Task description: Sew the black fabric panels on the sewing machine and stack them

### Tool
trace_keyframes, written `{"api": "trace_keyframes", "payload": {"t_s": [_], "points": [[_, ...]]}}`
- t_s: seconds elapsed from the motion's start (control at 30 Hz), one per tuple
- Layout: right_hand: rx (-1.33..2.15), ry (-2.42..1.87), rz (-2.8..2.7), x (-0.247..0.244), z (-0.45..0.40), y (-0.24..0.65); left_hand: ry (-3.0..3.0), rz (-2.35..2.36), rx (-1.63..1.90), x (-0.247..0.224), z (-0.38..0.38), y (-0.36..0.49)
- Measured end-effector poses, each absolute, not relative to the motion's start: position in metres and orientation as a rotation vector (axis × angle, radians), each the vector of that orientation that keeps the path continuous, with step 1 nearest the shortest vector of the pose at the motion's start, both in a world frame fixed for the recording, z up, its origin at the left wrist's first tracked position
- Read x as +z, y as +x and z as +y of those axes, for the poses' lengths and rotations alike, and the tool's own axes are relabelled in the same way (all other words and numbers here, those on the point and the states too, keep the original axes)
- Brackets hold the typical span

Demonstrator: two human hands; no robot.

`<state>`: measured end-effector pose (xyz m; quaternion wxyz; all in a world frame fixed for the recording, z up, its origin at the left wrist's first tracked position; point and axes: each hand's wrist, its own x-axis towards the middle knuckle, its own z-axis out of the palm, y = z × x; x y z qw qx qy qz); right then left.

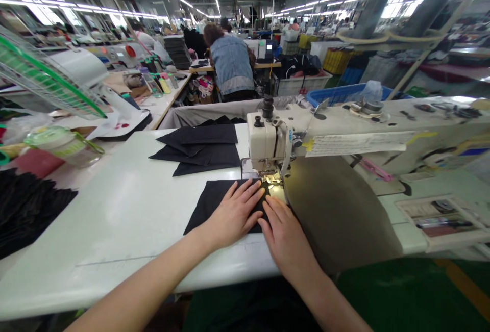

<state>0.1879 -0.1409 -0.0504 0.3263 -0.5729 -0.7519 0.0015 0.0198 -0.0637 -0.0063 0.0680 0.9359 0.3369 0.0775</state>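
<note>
Pale table point(126, 214) spreads left of the sewing machine point(325, 123); just before the machine's head, the left hand point(241, 209) and right hand point(285, 232) rest unclenched, fingers extended, on black cloth point(210, 203); more black pieces point(214, 154) lie left of the machine, and beyond it sits a person in denim point(233, 64)

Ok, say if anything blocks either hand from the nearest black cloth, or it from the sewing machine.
Nothing visible: left hand and right hand touch the black cloth, whose right end lies by the sewing machine.
</note>
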Motion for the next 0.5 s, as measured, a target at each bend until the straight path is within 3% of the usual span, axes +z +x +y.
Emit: {"api": "trace_keyframes", "payload": {"t_s": [0.27,0.5], "points": [[-0.021,-1.409,-1.991,-0.031,-0.17,0.2,2.846,0.927,0.178,0.002,-0.068,0.015],[-0.308,-1.478,-2.008,-0.027,-0.234,0.288,2.84,0.589,0.206,0.01,-0.101,0.004]]}}
